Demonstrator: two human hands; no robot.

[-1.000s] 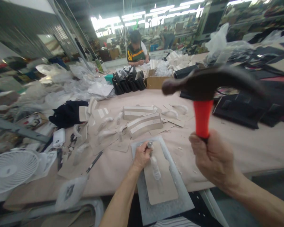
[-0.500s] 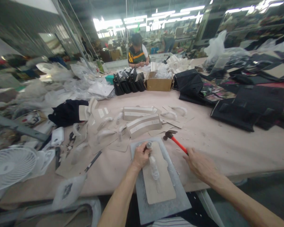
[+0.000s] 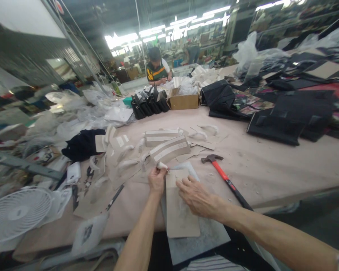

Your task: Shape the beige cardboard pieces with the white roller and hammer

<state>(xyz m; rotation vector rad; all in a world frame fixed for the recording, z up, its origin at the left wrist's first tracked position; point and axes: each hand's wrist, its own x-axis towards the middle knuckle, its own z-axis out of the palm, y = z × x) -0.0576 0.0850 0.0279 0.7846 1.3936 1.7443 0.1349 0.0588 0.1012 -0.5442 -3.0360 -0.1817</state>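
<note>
My left hand (image 3: 157, 180) pinches a short pale cylindrical tool (image 3: 162, 165) at the upper left corner of a beige panel (image 3: 179, 226). The panel lies flat on a grey slab (image 3: 214, 241) at the table's front edge. My right hand (image 3: 193, 194) rests over the panel's upper middle, fingers bent and thumb close to the fingertips. Whether those fingers grip a small part is hidden, and the plastic-wrapped piece on the panel is mostly covered by this hand. To the right lies a claw hammer (image 3: 223, 175) with a red and black handle, out of my hands.
Beyond the slab lie beige panels with white strips (image 3: 171, 148). A white fan (image 3: 18, 212) and dark cloth (image 3: 83, 145) are on the left. Black bags (image 3: 149, 101), a cardboard box (image 3: 184, 101) and a person (image 3: 156, 69) are at the back. Black bag pieces (image 3: 277, 130) cover the right.
My right hand has let go of the hammer, which now lies on the table, and moved left onto the panel. My left hand has tilted the pale tool and shifted it slightly left.
</note>
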